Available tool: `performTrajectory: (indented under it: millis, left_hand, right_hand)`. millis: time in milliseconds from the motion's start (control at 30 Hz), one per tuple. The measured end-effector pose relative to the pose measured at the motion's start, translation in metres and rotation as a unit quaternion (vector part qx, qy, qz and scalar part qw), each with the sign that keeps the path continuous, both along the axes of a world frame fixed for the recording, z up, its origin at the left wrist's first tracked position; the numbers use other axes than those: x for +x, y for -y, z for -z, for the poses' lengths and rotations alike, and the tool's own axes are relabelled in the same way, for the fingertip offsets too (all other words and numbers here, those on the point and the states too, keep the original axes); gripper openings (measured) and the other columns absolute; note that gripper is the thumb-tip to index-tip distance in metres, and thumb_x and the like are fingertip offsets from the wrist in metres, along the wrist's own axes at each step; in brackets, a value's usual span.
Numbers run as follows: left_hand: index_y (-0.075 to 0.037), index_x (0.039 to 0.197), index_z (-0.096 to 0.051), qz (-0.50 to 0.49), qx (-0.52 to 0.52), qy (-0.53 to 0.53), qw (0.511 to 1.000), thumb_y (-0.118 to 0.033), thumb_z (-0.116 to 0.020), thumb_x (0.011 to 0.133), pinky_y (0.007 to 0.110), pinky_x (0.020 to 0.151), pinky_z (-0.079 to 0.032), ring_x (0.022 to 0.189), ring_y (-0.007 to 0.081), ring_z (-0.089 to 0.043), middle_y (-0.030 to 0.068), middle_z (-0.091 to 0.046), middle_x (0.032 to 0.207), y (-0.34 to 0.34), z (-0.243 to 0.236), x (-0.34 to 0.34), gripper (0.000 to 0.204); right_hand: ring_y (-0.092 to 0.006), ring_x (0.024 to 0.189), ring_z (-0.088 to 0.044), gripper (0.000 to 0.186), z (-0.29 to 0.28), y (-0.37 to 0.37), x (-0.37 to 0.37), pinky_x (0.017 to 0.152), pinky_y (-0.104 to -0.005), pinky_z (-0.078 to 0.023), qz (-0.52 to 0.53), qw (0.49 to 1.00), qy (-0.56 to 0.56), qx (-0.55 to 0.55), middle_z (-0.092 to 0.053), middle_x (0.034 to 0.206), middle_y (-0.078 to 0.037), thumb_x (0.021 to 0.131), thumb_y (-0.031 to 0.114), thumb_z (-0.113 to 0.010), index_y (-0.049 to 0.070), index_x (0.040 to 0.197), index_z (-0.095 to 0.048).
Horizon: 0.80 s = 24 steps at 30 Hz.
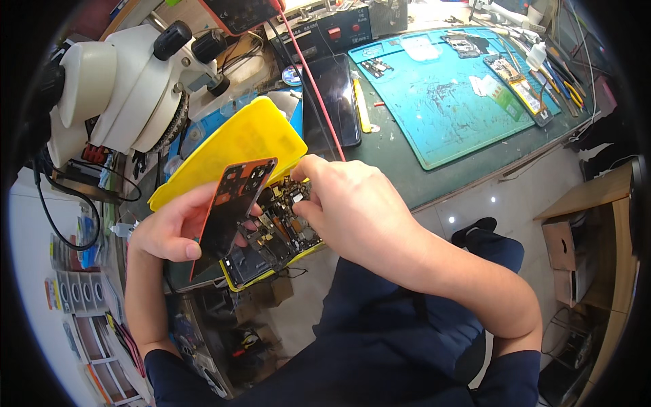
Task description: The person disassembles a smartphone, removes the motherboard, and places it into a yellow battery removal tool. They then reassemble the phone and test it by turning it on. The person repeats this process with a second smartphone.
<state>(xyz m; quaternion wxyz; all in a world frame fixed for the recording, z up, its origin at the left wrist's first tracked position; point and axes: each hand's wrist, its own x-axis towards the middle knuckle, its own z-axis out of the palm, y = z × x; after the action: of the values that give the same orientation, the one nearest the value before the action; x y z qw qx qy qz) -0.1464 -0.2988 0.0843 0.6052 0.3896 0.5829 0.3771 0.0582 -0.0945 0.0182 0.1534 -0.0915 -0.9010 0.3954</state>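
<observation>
Close up, my right hand (352,203) has its fingertips (298,207) pinched together on a small part inside an opened phone (274,237), whose exposed boards and yellow frame edge show below my knuckles. I cannot tell just what the fingertips grip. My left hand (169,230) is clamped on the phone from the left, thumb (184,249) pressed along its side, and also props up a dark back cover (234,207) with an orange rim, tilted nearly upright between my hands. Behind the cover lies a yellow tray (237,146), slanted. Beyond it a dark phone (336,102) lies flat on the green bench (397,163), crossed by a red cable (315,88). A blue mat (441,95) with small boards and tools lies further right. A white microscope (122,88) stands at far left. Below me are my dark trousers, a pale tiled floor and a wooden box (576,237) at right.
</observation>
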Motion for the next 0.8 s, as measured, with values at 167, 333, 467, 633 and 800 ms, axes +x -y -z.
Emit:
performTrajectory:
  millis: [167,333,467,633,800]
  left_hand:
    - [0.003,0.161,-0.020,0.005,-0.001,0.011,1.000,-0.049,-0.087,0.080,0.046,0.105,-0.052,0.134,0.0302,-0.055,0.0215,-0.046,0.150,-0.001,0.001,-0.002,0.117]
    - [0.003,0.161,-0.019,0.000,0.002,0.025,1.000,-0.048,-0.087,0.081,0.046,0.106,-0.051,0.134,0.0306,-0.054,0.0217,-0.046,0.151,-0.001,0.002,-0.001,0.117]
    - [0.002,0.161,-0.018,0.017,0.011,0.023,1.000,-0.048,-0.086,0.081,0.046,0.107,-0.050,0.135,0.0307,-0.053,0.0216,-0.045,0.151,-0.001,0.003,-0.004,0.116]
    - [0.002,0.162,-0.017,0.015,0.022,0.056,0.998,-0.046,-0.086,0.082,0.046,0.108,-0.049,0.136,0.0309,-0.052,0.0217,-0.045,0.152,-0.001,0.008,-0.004,0.115]
    - [0.001,0.162,-0.017,0.017,0.032,0.066,0.997,-0.044,-0.085,0.084,0.047,0.108,-0.049,0.137,0.0321,-0.051,0.0221,-0.044,0.152,0.002,0.013,-0.009,0.113]
  right_hand:
    - [-0.0364,0.079,-0.071,0.028,0.000,0.000,-0.001,0.074,-0.0451,-0.057,-0.004,1.000,-0.008,0.016,-0.071,0.079,-0.015,0.087,0.012,-0.073,-0.001,0.110,-0.064]
    - [-0.0359,0.086,-0.071,0.027,-0.002,0.001,-0.002,0.078,-0.0447,-0.056,-0.010,0.998,-0.004,0.056,-0.070,0.085,-0.016,0.085,0.012,-0.074,-0.001,0.108,-0.065]
    - [-0.0349,0.091,-0.070,0.026,-0.001,0.000,-0.005,0.081,-0.0439,-0.056,-0.013,0.998,-0.019,0.064,-0.070,0.088,-0.017,0.085,0.011,-0.074,-0.001,0.105,-0.065]
    - [-0.0340,0.087,-0.069,0.027,-0.003,-0.004,-0.006,0.079,-0.0436,-0.055,-0.025,0.998,-0.016,0.050,-0.069,0.085,-0.014,0.084,0.012,-0.075,-0.001,0.105,-0.065]
    - [-0.0328,0.085,-0.069,0.027,-0.004,-0.003,-0.004,0.078,-0.0425,-0.055,-0.013,0.999,-0.001,0.045,-0.068,0.084,-0.012,0.084,0.013,-0.076,0.001,0.105,-0.065]
